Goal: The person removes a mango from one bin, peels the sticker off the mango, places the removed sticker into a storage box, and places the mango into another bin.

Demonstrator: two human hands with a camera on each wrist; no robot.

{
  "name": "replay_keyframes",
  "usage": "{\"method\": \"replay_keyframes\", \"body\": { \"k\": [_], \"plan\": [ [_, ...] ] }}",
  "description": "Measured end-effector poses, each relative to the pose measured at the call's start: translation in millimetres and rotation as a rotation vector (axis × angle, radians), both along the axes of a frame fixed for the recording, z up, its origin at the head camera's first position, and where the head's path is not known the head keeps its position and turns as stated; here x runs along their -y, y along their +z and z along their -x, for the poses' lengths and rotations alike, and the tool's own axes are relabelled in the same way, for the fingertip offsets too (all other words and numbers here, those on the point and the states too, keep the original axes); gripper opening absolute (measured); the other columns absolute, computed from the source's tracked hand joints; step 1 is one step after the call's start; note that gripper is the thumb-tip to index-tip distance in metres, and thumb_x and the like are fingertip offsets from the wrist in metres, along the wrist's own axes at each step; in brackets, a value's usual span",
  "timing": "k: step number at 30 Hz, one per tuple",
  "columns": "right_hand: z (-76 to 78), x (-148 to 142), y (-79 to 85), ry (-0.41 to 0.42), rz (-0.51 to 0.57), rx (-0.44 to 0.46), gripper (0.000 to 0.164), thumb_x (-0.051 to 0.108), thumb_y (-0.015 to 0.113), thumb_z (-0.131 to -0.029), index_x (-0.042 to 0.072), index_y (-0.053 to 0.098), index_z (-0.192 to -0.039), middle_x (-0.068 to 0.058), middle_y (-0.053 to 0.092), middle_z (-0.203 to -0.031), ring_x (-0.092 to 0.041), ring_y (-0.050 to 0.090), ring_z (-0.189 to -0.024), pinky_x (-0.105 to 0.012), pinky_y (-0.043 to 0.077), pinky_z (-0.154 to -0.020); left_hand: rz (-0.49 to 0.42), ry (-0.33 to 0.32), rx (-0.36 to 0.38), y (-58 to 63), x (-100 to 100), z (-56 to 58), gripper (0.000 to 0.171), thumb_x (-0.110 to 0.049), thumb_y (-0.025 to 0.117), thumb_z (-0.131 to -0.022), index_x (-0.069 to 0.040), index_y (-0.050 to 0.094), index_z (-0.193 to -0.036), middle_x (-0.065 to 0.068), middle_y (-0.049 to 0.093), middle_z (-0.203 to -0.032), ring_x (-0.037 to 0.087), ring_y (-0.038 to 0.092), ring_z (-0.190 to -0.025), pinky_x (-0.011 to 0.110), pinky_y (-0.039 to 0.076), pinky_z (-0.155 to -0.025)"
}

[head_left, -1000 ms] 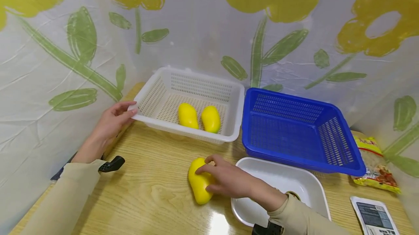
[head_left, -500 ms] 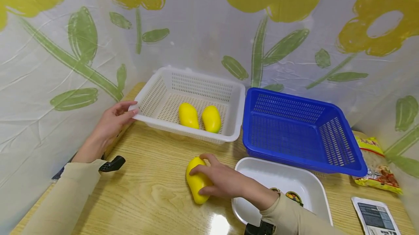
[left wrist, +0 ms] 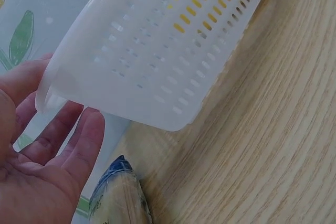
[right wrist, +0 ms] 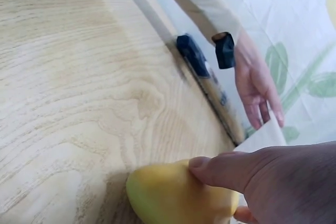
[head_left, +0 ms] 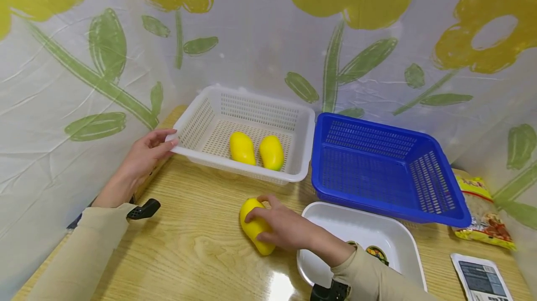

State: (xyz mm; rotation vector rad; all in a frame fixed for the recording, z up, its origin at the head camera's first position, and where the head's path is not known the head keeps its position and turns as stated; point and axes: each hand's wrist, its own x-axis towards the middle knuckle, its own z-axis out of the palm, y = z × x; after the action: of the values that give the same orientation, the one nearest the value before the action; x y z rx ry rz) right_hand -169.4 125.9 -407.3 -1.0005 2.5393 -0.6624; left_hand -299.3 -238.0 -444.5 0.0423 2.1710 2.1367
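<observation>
My left hand (head_left: 144,154) holds the left front corner of a white perforated basket (head_left: 258,107). In the left wrist view the thumb lies over the basket's rim (left wrist: 47,85) and the fingers are below it. Inside the basket lie two yellow mangoes, the left mango (head_left: 242,148) and the right mango (head_left: 271,153). In front of the basket my right hand (head_left: 285,226) grips a third mango (head_left: 248,219) from above, low over the wooden table (head_left: 189,254). The right wrist view shows the thumb pressed on this mango (right wrist: 163,192); its far side is hidden there.
A blue basket (head_left: 361,166) stands right of the white one. Before it is a white tray (head_left: 335,219) holding small round-labelled items (head_left: 376,252), partly behind my right forearm. Further right lie a yellow food bag (head_left: 484,212) and a white pouch (head_left: 480,277). A wrapped pack (right wrist: 205,82) lies along the left edge.
The right hand has shifted slightly left and up with the mango, whose lower end has swung right within the last half second. My left hand stays on the basket corner.
</observation>
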Motion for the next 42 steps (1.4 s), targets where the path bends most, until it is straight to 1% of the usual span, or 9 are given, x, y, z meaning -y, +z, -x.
{"method": "replay_keyframes", "body": {
  "k": [4, 7, 11, 15, 19, 22, 26, 32, 42],
  "plan": [
    [-2.3, -1, 1.0, 0.011, -0.012, -0.034, 0.039, 0.011, 0.072, -0.088, 0.015, 0.062, -0.125, -0.027, 0.037, -0.141, -0.038, 0.053, -0.118, -0.043, 0.048, -0.094, 0.018, -0.02, -0.015, -0.4, 2, 2.3, 0.047, -0.021, 0.069, -0.093, -0.006, 0.051, -0.133, -0.001, 0.052, -0.116, 0.005, 0.057, -0.097, 0.017, 0.052, -0.083],
    [-4.3, -5, 2.7, 0.004, -0.003, -0.008, 0.039, 0.011, 0.07, -0.089, 0.015, 0.061, -0.127, -0.027, 0.036, -0.142, -0.041, 0.045, -0.127, -0.051, 0.044, -0.099, 0.081, -0.035, -0.01, -0.3, 5, 4.0, 0.048, -0.026, 0.068, -0.093, -0.008, 0.051, -0.134, -0.003, 0.053, -0.118, 0.004, 0.057, -0.099, 0.018, 0.052, -0.084],
    [-7.1, -13, 7.3, -0.023, 0.01, 0.081, 0.039, 0.017, 0.065, -0.093, 0.018, 0.06, -0.132, -0.021, 0.04, -0.142, -0.033, 0.044, -0.13, -0.047, 0.045, -0.099, 0.167, -0.057, -0.006, 0.4, 8, 5.4, 0.051, -0.032, 0.067, -0.093, -0.01, 0.051, -0.137, -0.005, 0.053, -0.119, 0.004, 0.056, -0.1, 0.019, 0.052, -0.084],
    [-10.3, -23, 15.1, -0.022, 0.054, 0.147, 0.04, 0.023, 0.063, -0.096, 0.022, 0.059, -0.135, -0.014, 0.043, -0.141, -0.022, 0.051, -0.119, -0.035, 0.047, -0.093, 0.204, -0.074, -0.013, 1.2, 9, 5.3, 0.054, -0.033, 0.067, -0.093, -0.01, 0.05, -0.139, -0.004, 0.052, -0.12, 0.004, 0.057, -0.1, 0.019, 0.052, -0.084],
    [-13.3, -30, 27.7, -0.009, 0.155, 0.179, 0.04, 0.027, 0.064, -0.096, 0.026, 0.058, -0.136, -0.01, 0.041, -0.144, -0.016, 0.054, -0.112, -0.028, 0.049, -0.087, 0.232, -0.066, 0.0, 1.1, 10, 5.9, 0.058, -0.035, 0.067, -0.093, -0.008, 0.047, -0.141, -0.002, 0.052, -0.122, 0.003, 0.058, -0.099, 0.02, 0.051, -0.085],
    [-15.1, -37, 39.2, -0.025, 0.235, 0.164, 0.041, 0.029, 0.065, -0.096, 0.028, 0.057, -0.136, -0.008, 0.04, -0.145, -0.018, 0.05, -0.12, -0.028, 0.051, -0.088, 0.259, -0.055, 0.007, 0.7, 10, 6.6, 0.059, -0.037, 0.066, -0.093, -0.009, 0.046, -0.141, -0.001, 0.051, -0.124, 0.002, 0.057, -0.099, 0.02, 0.051, -0.085],
    [-14.2, -47, 52.6, -0.097, 0.325, 0.109, 0.043, 0.03, 0.066, -0.095, 0.029, 0.056, -0.137, -0.005, 0.039, -0.145, -0.021, 0.044, -0.129, -0.03, 0.052, -0.089, 0.295, -0.052, -0.012, 0.5, 10, 6.8, 0.058, -0.038, 0.066, -0.093, -0.009, 0.047, -0.14, -0.001, 0.052, -0.124, 0.002, 0.057, -0.099, 0.019, 0.05, -0.084],
    [0.8, -62, 64.8, -0.243, 0.456, 0.053, 0.045, 0.02, 0.068, -0.094, 0.023, 0.056, -0.137, -0.007, 0.041, -0.14, -0.024, 0.055, -0.113, -0.031, 0.054, -0.087, 0.285, -0.067, -0.031, 1.3, 10, 4.8, 0.056, -0.037, 0.066, -0.093, -0.01, 0.049, -0.139, -0.006, 0.054, -0.119, 0.003, 0.057, -0.099, 0.018, 0.05, -0.082],
    [40.4, -81, 78.2, -0.492, 0.439, 0.043, 0.045, 0.028, 0.06, -0.098, 0.025, 0.051, -0.142, -0.008, 0.037, -0.144, -0.03, 0.058, -0.112, -0.035, 0.054, -0.085, 0.2, -0.074, -0.036, 0.5, 9, 5.0, 0.053, -0.031, 0.066, -0.095, -0.007, 0.048, -0.139, -0.004, 0.05, -0.121, 0.002, 0.058, -0.099, 0.018, 0.05, -0.087]
  ]
}}
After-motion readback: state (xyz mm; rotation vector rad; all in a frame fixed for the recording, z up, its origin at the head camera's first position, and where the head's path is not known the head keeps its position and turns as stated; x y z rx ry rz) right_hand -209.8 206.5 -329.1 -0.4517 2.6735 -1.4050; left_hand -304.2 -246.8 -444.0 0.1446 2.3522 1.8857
